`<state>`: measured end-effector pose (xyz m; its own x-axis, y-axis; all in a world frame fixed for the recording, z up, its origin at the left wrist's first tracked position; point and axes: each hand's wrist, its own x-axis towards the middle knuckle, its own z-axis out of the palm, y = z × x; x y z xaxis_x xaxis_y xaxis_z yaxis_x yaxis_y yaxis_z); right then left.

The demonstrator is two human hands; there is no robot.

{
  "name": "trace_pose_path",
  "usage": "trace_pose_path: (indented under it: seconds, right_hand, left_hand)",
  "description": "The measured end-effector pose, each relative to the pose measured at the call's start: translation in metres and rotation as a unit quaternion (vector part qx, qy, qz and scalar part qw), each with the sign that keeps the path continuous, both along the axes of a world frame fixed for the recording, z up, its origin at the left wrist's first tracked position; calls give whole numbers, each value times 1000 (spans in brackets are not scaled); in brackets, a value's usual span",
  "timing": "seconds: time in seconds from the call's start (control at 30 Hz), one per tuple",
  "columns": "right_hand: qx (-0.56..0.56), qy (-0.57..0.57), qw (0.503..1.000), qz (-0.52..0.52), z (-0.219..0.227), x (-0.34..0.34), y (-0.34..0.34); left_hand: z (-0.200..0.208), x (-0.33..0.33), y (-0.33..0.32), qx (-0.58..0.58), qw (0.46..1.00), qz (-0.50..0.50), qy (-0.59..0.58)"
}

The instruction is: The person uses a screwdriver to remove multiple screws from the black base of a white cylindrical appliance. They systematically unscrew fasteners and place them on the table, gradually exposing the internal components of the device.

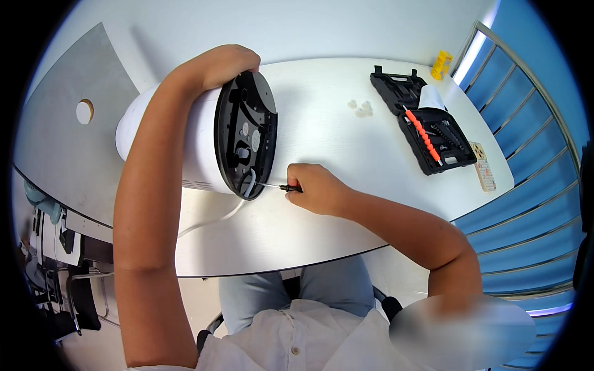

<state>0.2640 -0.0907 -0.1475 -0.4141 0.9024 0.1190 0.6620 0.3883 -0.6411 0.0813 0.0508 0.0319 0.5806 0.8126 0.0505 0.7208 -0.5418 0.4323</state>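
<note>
A white rounded appliance (203, 142) lies on its side on the white table (328, 142), its black base (228, 148) facing right. My left hand (230, 63) reaches over its top, with the fingers curled round the upper edge of the base and partly hidden. My right hand (318, 188) is closed round the black handle of a screwdriver (288, 187). The thin shaft points left, its tip at the lower part of the base, beside the light cord there. Below the base, the pale power cord (224, 217) runs down and left across the tabletop.
An open black tool case (427, 167) stands at the right, holding an orange flexible shaft (422, 134). Near it are a patterned remote-like object (485, 175), small clear pieces (361, 109) and a yellow object (441, 65). Metal railings (526, 167) border the right side.
</note>
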Motion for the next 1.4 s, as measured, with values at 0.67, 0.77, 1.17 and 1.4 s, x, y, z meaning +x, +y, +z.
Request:
trace_pose_path:
  seconds: [0.67, 0.77, 1.17, 1.4]
  right_hand:
    - [-159, 32, 987, 22, 10, 8, 12]
    - [130, -8, 991, 25, -15, 8, 6]
    - [147, -137, 980, -8, -15, -2, -1]
    - [-96, -11, 995, 13, 17, -2, 13]
  left_hand:
    - [-3, 3, -14, -14, 998, 27, -52]
    - [-5, 3, -12, -10, 998, 13, -54]
    - [-4, 5, -21, -37, 996, 40, -68]
    - [-8, 1, -18, -24, 996, 58, -63]
